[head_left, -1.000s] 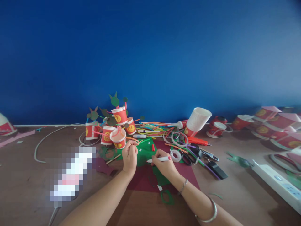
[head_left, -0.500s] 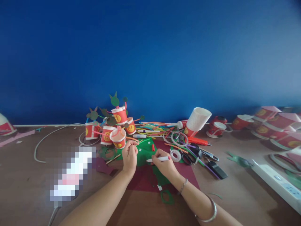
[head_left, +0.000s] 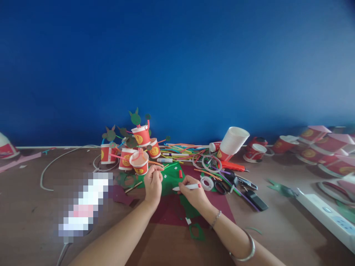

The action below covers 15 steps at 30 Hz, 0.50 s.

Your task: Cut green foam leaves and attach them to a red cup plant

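Closed fingers of my left hand [head_left: 153, 184] pinch something at the end of an orange straw [head_left: 155, 163]; the exact grip is too small to tell. My right hand [head_left: 194, 192] is closed around a white marker [head_left: 191, 187] with a red end, its tip pointing left towards my left hand. Both hands are over green paper [head_left: 170, 181] and dark red paper [head_left: 166, 212]. A red cap [head_left: 180, 173] lies between them. Just behind my left hand stands a red-and-white paper cup [head_left: 139, 162] with pink straw pieces inside.
Decorated cups [head_left: 108, 153] stand back left. Loose straws [head_left: 183, 149] lie behind the paper. To the right are stacked cups [head_left: 233, 142], a tape roll [head_left: 206, 183], a red tool [head_left: 233, 166] and a power strip [head_left: 327, 214]. A blurred bright object [head_left: 85, 207] lies left.
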Tool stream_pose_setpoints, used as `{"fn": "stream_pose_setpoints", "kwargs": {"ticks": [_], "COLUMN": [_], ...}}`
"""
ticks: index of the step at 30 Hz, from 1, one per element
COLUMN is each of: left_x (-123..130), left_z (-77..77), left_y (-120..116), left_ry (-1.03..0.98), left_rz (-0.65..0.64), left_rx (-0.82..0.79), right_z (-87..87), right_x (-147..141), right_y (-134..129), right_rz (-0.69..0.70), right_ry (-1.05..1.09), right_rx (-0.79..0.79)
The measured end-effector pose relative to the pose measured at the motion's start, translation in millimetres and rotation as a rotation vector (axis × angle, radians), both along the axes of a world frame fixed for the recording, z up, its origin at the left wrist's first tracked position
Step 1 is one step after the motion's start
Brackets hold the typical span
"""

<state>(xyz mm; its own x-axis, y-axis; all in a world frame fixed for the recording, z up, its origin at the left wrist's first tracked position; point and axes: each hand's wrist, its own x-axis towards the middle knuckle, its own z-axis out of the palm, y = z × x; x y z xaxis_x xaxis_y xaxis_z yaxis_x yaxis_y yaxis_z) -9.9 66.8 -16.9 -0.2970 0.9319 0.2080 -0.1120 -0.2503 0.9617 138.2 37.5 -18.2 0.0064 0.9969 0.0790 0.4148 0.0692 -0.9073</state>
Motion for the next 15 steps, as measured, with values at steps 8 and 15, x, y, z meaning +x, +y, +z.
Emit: {"fn": "stream_pose_setpoints", "kwargs": {"ticks": [8, 15], "left_x": [0.1, 0.1], "left_z": [1.0, 0.7], "left_y": [-0.6, -0.8], "left_ry": [-0.001, 0.004], "left_rz": [-0.003, -0.007], "left_rx": [-0.002, -0.004], "right_z": [3.2, 3.2], "right_x": [-1.1, -1.4], "right_y": [-1.2, -0.9], "right_rz": [-0.007, -0.006], "right_ry": [-0.005, -0.009], "right_rx": [-0.009, -0.012]}}
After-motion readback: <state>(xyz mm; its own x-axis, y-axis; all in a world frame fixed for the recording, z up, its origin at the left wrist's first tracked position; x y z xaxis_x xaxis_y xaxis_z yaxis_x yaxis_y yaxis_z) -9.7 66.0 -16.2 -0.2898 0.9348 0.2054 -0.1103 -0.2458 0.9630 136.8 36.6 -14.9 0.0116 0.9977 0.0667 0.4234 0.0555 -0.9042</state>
